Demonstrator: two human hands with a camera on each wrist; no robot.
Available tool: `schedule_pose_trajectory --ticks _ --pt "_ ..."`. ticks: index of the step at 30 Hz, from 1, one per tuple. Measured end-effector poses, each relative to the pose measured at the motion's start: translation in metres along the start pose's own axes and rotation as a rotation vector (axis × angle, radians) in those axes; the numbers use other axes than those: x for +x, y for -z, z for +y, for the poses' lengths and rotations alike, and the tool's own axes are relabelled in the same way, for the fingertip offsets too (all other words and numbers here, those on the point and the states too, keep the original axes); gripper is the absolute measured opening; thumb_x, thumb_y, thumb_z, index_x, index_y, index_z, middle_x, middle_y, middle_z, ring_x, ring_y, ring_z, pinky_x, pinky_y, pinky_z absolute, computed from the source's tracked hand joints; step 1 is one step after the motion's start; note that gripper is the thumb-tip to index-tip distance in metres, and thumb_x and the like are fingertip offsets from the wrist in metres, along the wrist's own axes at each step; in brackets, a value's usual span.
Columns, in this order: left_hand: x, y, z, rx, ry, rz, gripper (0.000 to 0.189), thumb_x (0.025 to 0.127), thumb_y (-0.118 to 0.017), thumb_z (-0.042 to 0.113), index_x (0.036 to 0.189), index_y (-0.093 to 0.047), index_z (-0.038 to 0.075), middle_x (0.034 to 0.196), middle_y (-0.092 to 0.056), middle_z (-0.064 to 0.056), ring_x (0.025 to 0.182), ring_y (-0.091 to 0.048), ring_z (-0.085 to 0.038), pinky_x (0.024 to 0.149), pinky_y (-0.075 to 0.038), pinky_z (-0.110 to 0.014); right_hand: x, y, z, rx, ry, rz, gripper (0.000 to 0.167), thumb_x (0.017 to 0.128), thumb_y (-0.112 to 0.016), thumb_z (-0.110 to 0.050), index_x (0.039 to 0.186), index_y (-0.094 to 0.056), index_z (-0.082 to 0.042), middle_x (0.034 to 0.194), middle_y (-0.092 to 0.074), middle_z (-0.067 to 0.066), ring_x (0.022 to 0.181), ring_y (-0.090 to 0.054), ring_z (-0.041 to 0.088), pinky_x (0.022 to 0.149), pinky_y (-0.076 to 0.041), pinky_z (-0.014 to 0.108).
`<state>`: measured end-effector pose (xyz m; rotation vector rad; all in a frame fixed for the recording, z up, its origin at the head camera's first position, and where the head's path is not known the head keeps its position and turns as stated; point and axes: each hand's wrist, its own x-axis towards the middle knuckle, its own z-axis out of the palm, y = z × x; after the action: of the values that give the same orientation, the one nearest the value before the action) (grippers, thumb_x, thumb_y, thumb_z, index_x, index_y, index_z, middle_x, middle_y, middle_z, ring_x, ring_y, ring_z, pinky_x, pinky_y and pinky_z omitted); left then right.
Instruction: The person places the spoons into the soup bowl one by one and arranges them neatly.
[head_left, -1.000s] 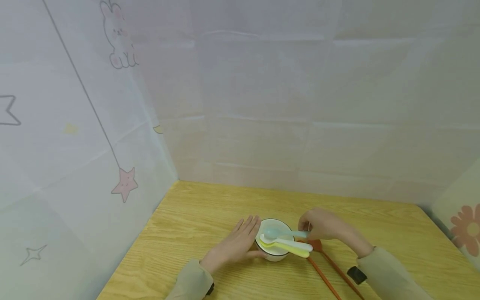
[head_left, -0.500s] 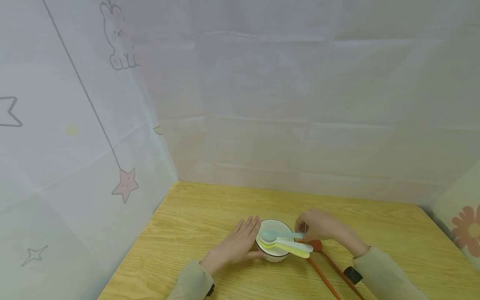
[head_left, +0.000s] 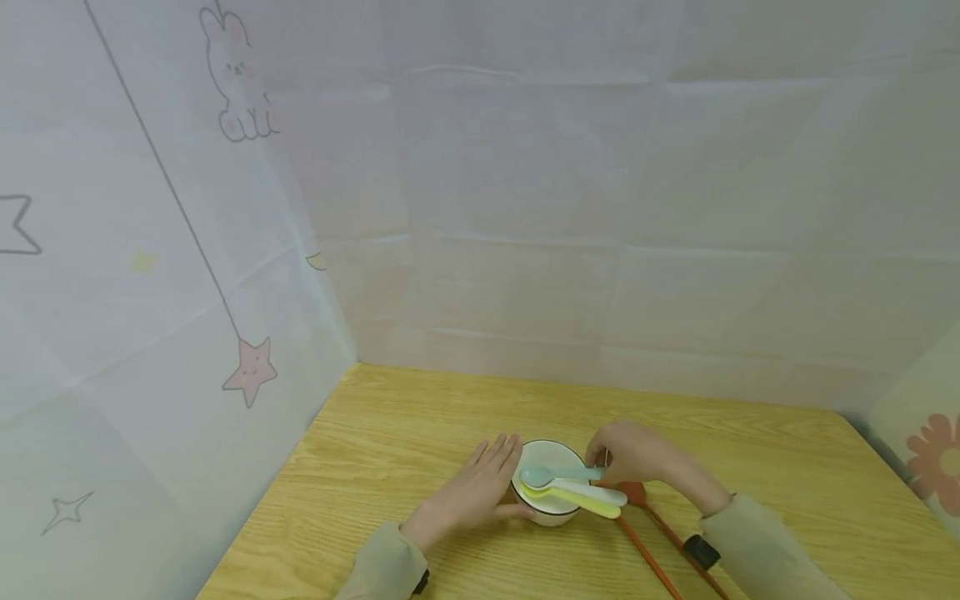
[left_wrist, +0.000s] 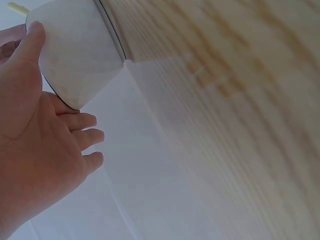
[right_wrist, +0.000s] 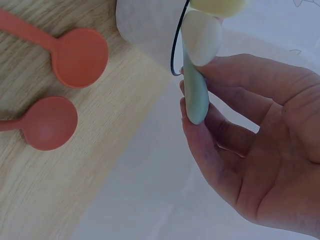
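A white bowl point(head_left: 549, 518) with a dark rim stands on the table. My left hand point(head_left: 476, 483) lies along its left side with straight fingers, the thumb touching the outer wall near the front. Between the thumb and fingers of my right hand point(head_left: 637, 457), at the bowl's right rim, I pinch the handle of a light blue spoon point(head_left: 536, 477); its head is over the inside of the bowl. Beside it a white spoon point(head_left: 603, 494) and a yellow spoon point(head_left: 592, 503) lean in the bowl, handles sticking out over the right rim.
Two long-handled orange-red spoons lie right of the bowl: one orange spoon point(right_wrist: 80, 57) and one redder spoon point(right_wrist: 50, 122). The wood-grain table point(head_left: 420, 408) meets a pale cloth wall point(head_left: 510, 292) behind and a printed cloth point(head_left: 172, 358) on the left.
My right hand has shifted a little left, sliding the light blue spoon further over the bowl, its head now closer to the other two. My left hand and the bowl stay nearly in place.
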<state>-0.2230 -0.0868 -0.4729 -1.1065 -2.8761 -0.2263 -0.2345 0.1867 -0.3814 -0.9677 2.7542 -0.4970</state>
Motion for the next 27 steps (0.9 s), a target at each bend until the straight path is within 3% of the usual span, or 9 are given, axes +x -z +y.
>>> schedule_pose_trajectory --ticks 13,21,27 --pt "-0.0021 -0.0015 0.002 -0.019 0.012 -0.02 0.097 0.093 -0.05 0.064 0.158 -0.016 0.0 0.167 -0.015 -0.015 0.154 -0.019 -0.033 0.126 -0.022 -0.05 -0.0047 -0.0059 0.002 0.048 0.04 -0.016 0.014 0.076 -0.076 0.001 0.086 -0.077 -0.008 0.08 -0.073 -0.001 0.068 -0.059 0.001 0.058 -0.049 0.018" --pt "0.0001 0.0008 0.0018 -0.049 0.017 -0.022 0.097 0.094 -0.052 0.062 0.158 -0.015 0.0 0.167 -0.015 -0.015 0.155 -0.018 -0.034 0.126 -0.02 -0.051 -0.0073 -0.0039 0.0034 0.076 0.024 -0.018 0.009 0.089 -0.067 -0.008 0.09 -0.076 -0.009 0.081 -0.071 -0.004 0.067 -0.055 -0.002 0.057 -0.047 0.018" --pt "0.0012 -0.0001 0.0012 -0.043 0.015 -0.018 0.098 0.093 -0.05 0.063 0.158 -0.014 0.0 0.166 -0.016 -0.017 0.155 -0.018 -0.034 0.126 -0.02 -0.052 -0.007 -0.0042 0.0052 0.045 0.045 -0.004 0.01 0.092 -0.066 -0.01 0.089 -0.076 -0.011 0.08 -0.071 -0.005 0.066 -0.055 -0.003 0.057 -0.047 0.018"
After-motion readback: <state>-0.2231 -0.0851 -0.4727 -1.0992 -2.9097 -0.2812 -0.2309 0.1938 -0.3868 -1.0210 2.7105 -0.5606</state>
